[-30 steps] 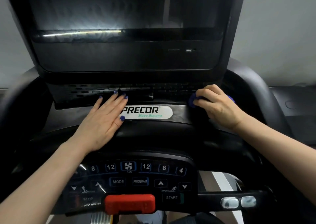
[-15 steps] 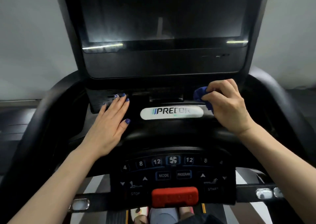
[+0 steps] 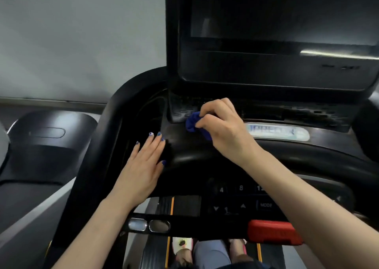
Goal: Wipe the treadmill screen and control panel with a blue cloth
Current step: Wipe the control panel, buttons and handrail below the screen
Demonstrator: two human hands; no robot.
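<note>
1. The small, bunched dark-blue cloth (image 3: 193, 123) sits on the matte black console ledge (image 3: 184, 145) of the treadmill, just below the slotted vent strip (image 3: 184, 108) and near the lower left corner of the dark, glossy treadmill screen (image 3: 276, 14).
2. The right hand (image 3: 221, 125) grips the cloth with curled fingers and thumb — only a wad of it shows past the knuckles, so its long axis cannot be told; the visible wad juts toward the left edge of the console.
3. The left hand (image 3: 143, 166) lies flat, fingers straight and together with blue-painted nails, palm down on the left shoulder of the ledge; its fingertips point up toward the screen housing and it holds nothing.
4. The two hands are near each other but apart, with bare black ledge between them.
5. To the right of the cloth, the ledge runs on past the white oval brand badge (image 3: 279, 133), which the right hand partly overlaps at its left end.
6. To the left, the curved black side rail (image 3: 114, 113) bounds the ledge — the cloth is near this edge.
7. Nearer the person, the button-covered black control panel (image 3: 242, 199) lies under the right forearm, with a red rectangular stop bar (image 3: 272, 234) at its near edge.
</note>
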